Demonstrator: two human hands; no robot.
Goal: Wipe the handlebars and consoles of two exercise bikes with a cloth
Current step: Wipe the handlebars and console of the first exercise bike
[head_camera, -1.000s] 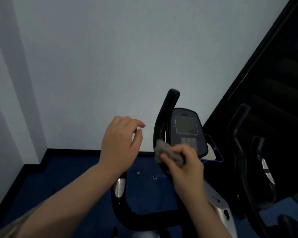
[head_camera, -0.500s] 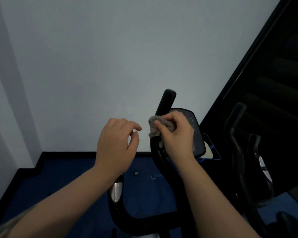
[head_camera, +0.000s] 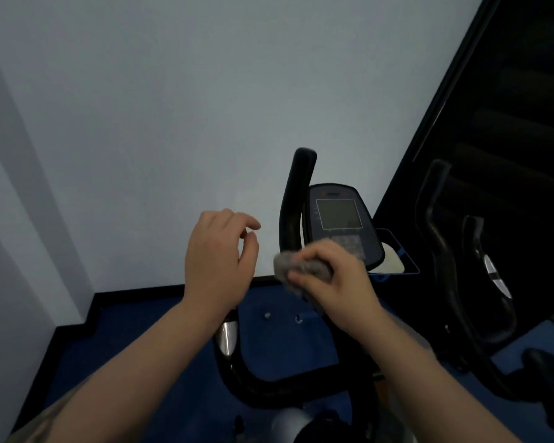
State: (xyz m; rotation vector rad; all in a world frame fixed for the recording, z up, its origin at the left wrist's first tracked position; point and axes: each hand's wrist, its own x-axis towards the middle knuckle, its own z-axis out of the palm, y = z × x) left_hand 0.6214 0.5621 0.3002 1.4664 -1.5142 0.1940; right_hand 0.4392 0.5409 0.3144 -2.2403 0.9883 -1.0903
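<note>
Nearest the camera, the black handlebar loop [head_camera: 269, 383] curves under both forearms, with a chrome sleeve [head_camera: 226, 338] showing just below the left wrist. The left hand [head_camera: 216, 262] hangs in the air to the left of the upright bar, holding nothing, its fingers loosely curled and the thumb close to the forefinger; it seems kept out of the way so the other hand has a free run. The right hand [head_camera: 335, 284] grips a bunched grey cloth [head_camera: 293, 266], fingers curled over the wad, and presses it against the lower part of the upright handlebar [head_camera: 296, 199], likely so the cloth wraps the tube and rubs it in one stroke. Just beyond the right hand's knuckles sits the console [head_camera: 341, 219], its screen tilted toward the rider; the cloth's far edge lies over or close to its lower buttons, which I cannot separate. Further right, well apart from both hands, stands the second bike [head_camera: 442, 251], dark against a black wall, presumably awaiting its turn.
</note>
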